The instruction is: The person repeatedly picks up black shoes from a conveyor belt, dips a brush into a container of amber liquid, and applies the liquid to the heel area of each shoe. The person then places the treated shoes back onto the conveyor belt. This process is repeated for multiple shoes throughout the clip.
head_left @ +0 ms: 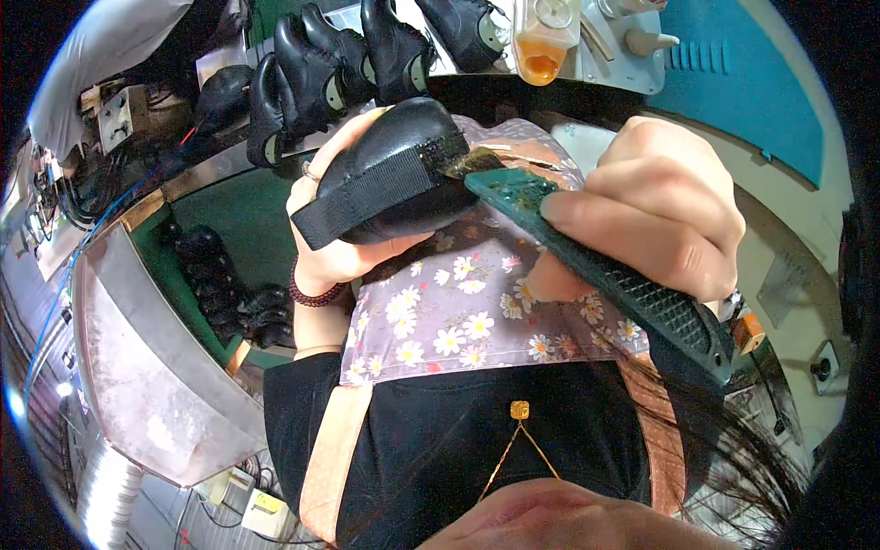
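Note:
My left hand [316, 261] is wrapped round a glossy black shoe piece [394, 137], with the rounded end turned up. A black woven strap [371, 197] runs across the piece, and its left end hangs loose. In my right hand [660, 206] is a flat green-handled brush [623, 289] with a textured dark grip, held at a slant. Its brownish bristles [472, 165] reach the right end of the strap; whether they press on it I cannot tell. Both hands are in front of a flowered apron [449, 339].
Several black shoes [302, 73] stand along the far bench. Beside them is a translucent container [541, 60] with orange-yellow liquid. A green-lined bin [197, 206] at left holds more black pieces. A grey metal hood [156, 367] juts in at left, and a teal panel [761, 82] is at far right.

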Action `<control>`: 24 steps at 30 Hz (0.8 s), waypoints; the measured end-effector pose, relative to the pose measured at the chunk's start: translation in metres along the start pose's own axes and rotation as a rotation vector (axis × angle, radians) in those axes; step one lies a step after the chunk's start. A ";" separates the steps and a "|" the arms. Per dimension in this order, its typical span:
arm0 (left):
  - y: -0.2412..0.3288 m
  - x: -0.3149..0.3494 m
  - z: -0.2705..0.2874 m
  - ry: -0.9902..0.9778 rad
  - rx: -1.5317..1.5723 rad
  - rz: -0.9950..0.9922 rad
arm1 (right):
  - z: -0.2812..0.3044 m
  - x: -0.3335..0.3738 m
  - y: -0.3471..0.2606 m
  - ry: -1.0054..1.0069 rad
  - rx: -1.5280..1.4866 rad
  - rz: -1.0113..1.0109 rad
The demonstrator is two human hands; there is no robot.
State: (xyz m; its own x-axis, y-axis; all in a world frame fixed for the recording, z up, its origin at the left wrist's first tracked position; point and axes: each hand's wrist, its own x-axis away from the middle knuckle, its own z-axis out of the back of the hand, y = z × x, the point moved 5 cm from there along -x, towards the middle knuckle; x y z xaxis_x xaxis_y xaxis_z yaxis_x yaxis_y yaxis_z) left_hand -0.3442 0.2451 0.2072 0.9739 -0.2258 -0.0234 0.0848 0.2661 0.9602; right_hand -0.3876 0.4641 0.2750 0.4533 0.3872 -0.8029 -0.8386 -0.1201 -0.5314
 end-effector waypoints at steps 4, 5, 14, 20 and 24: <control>0.000 -0.005 -0.002 -0.021 0.085 0.065 | -0.002 -0.004 -0.003 -0.024 0.025 -0.020; 0.001 -0.005 -0.003 -0.022 0.062 0.050 | -0.003 -0.003 -0.004 -0.026 0.017 -0.015; -0.003 -0.001 -0.002 -0.017 0.037 0.032 | -0.006 0.000 -0.004 0.053 0.035 0.014; -0.002 -0.001 -0.004 -0.033 0.064 0.008 | -0.004 0.003 -0.006 0.007 -0.075 -0.124; 0.000 -0.003 -0.006 -0.038 0.054 -0.011 | 0.008 -0.006 0.001 -0.154 -0.119 -0.278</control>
State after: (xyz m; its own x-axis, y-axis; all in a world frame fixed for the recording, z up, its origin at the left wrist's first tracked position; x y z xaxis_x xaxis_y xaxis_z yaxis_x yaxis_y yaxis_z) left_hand -0.3458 0.2513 0.2054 0.9642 -0.2640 -0.0247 0.0832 0.2127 0.9736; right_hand -0.3939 0.4690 0.2819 0.6012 0.5522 -0.5777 -0.6441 -0.0932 -0.7593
